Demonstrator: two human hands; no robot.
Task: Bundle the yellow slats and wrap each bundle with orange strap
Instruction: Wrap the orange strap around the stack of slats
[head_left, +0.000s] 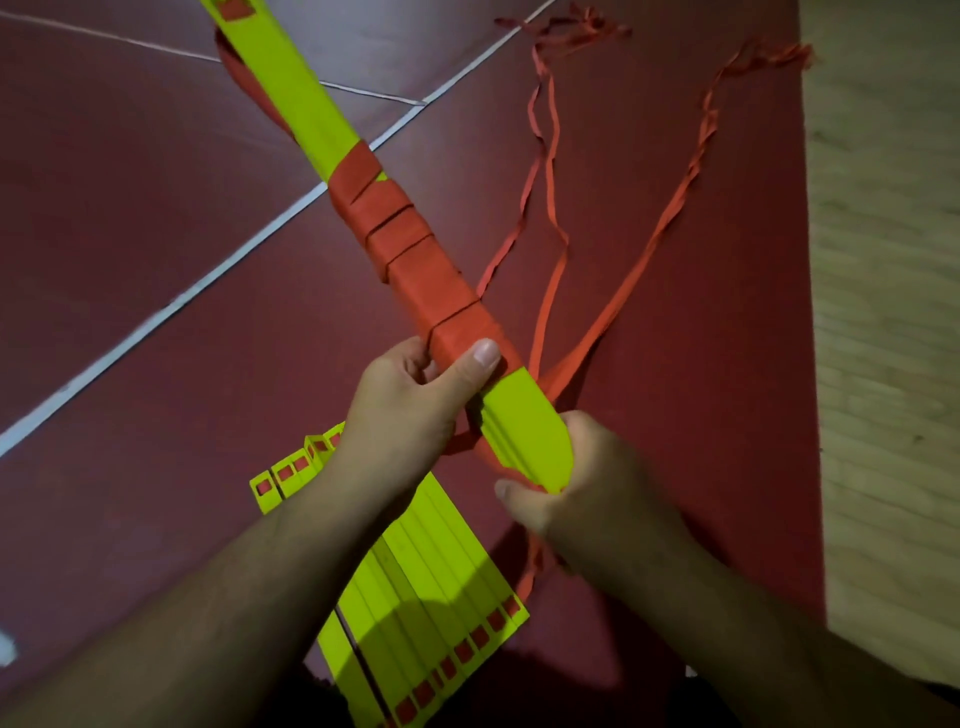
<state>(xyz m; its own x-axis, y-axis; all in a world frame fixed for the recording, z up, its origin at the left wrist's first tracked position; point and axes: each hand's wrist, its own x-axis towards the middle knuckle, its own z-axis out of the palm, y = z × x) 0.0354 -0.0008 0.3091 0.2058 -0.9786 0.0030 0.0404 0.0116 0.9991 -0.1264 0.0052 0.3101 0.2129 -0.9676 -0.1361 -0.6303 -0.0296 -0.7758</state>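
Observation:
A long bundle of yellow slats (306, 98) runs diagonally from the top left down to my hands. Orange strap (410, 244) is wound in several overlapping turns around its middle. My left hand (410, 400) grips the bundle at the lowest turn, thumb pressed on the strap. My right hand (587, 483) closes around the bundle's near end and a loose length of orange strap that passes under it. More strap tails (670, 208) trail away across the floor to the upper right.
Several loose yellow slats (431, 587) with small square slots lie side by side on the dark red floor (156, 260) beneath my forearms. White lines cross the floor. A pale wooden surface (893, 312) borders the right side.

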